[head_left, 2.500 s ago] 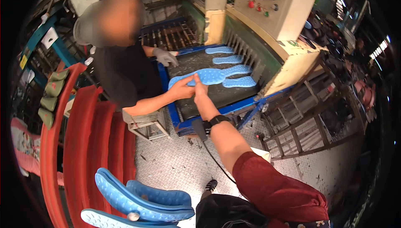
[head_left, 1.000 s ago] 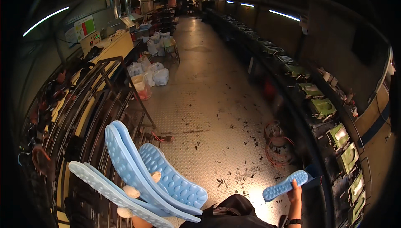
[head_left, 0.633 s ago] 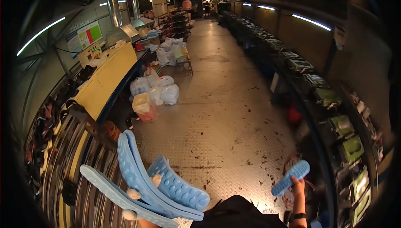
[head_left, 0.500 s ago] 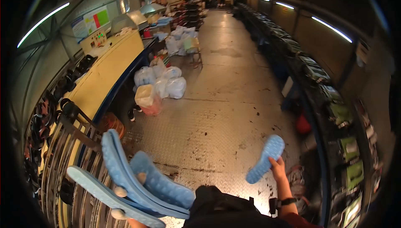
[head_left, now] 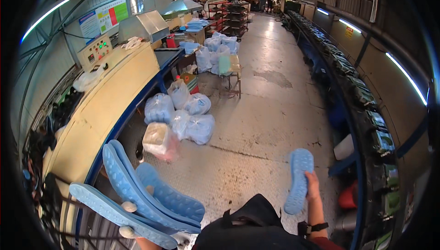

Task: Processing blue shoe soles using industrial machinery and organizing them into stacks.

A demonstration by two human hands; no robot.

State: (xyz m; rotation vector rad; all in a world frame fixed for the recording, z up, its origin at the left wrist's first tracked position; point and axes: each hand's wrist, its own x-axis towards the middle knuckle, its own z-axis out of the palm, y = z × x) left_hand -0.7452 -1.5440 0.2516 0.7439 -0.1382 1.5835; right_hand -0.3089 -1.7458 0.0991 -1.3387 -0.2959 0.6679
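Note:
My left hand [head_left: 129, 207] is wrapped around several light blue shoe soles [head_left: 176, 203] at the lower left. They fan out, with their bumpy faces partly showing. Pale coverings on the fingertips press against the soles, and the rest of this hand is mostly hidden beneath them. Over the floor to the right, my right hand [head_left: 312, 187] grips a single blue shoe sole [head_left: 300, 170] by its edge, held nearly upright with the bumpy face toward me. A dark band circles the right wrist.
On the left runs a long cream machine [head_left: 114, 89] with a control panel [head_left: 95, 51]. Tied clear bags [head_left: 200, 128] and a pinkish bagged bundle [head_left: 158, 140] sit on the floor beside it. A line of moulds [head_left: 382, 142] runs along the right. A stool [head_left: 233, 76] stands further ahead.
The view has shifted forward along the aisle; bags and machine appear closer. The sole in my right hand has turned more upright. Both hands keep their hold.

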